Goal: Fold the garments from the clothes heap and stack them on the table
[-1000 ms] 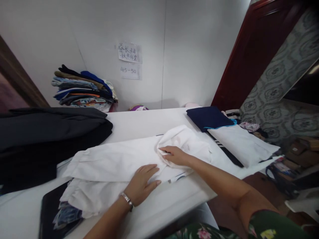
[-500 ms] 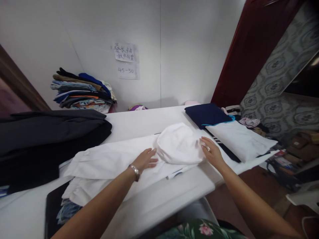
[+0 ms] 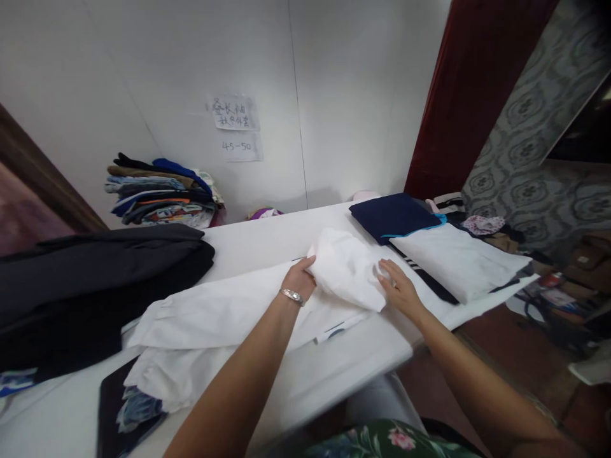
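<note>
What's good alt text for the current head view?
A person's left hand and right hand are at opposite sides of bunched white fabric on a white table, flatter white fabric stretching left. Dark clothing lies farther left, a folded navy piece at right, a clothes stack by the wall.

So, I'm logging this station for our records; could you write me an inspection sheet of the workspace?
Surface: smooth white tabletop, partly covered by clothing.
Job's things: white fabric garment, gathered ends leftward, bunched up between the hands.
Clutter: dark grey and black cloth pile at left; folded navy cloth and folded white cloth at right.
Hands: left hand touches the bunched part's left edge; right hand at its right edge, grip unclear.
Cables: none identifiable; lower right is blurred.
Surroundings: white panel wall with two handwritten paper signs.
</note>
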{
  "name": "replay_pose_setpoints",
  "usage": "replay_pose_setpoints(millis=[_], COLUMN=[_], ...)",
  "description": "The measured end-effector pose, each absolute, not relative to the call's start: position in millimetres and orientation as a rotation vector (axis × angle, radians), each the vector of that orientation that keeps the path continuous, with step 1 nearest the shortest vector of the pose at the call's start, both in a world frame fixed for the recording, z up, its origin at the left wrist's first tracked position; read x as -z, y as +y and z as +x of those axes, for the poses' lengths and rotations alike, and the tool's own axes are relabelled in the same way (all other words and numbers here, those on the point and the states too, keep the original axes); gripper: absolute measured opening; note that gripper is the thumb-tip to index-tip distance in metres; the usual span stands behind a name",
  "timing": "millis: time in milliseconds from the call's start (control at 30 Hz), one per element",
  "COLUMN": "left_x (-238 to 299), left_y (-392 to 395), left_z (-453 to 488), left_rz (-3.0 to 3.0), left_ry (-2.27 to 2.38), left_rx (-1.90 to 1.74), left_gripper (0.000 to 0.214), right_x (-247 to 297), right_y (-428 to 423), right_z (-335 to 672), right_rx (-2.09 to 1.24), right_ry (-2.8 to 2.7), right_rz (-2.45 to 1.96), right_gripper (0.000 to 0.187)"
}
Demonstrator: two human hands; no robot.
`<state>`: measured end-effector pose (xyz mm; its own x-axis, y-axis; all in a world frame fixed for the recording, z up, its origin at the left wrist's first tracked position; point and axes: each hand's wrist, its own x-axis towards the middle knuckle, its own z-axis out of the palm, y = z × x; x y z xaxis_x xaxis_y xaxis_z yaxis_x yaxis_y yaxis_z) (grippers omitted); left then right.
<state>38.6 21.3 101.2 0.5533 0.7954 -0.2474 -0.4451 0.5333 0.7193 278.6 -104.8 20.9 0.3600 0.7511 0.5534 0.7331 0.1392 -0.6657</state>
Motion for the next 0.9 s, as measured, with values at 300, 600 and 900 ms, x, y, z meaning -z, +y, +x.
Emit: replay_pose_setpoints(millis=[300, 600, 900], left_x=[-105, -105, -99], left_y=[5, 9, 8], left_z=[79, 87, 91], left_rz=[0.353, 0.442, 0.429], left_ry=[0.362, 0.277, 0.268], left_rx=[-0.842, -0.798, -0.715], left_gripper=[0.047, 0.062, 0.053], right_x=[-94, -95, -91], right_y=[-70, -45, -61], right_z=[240, 214, 218], right_rx=[-0.805, -1.587, -1.554], right_ry=[-1.082, -0.695, -0.770], right_rz=[-1.398, -1.066, -1.264], right_gripper=[0.049, 0.056, 0.048])
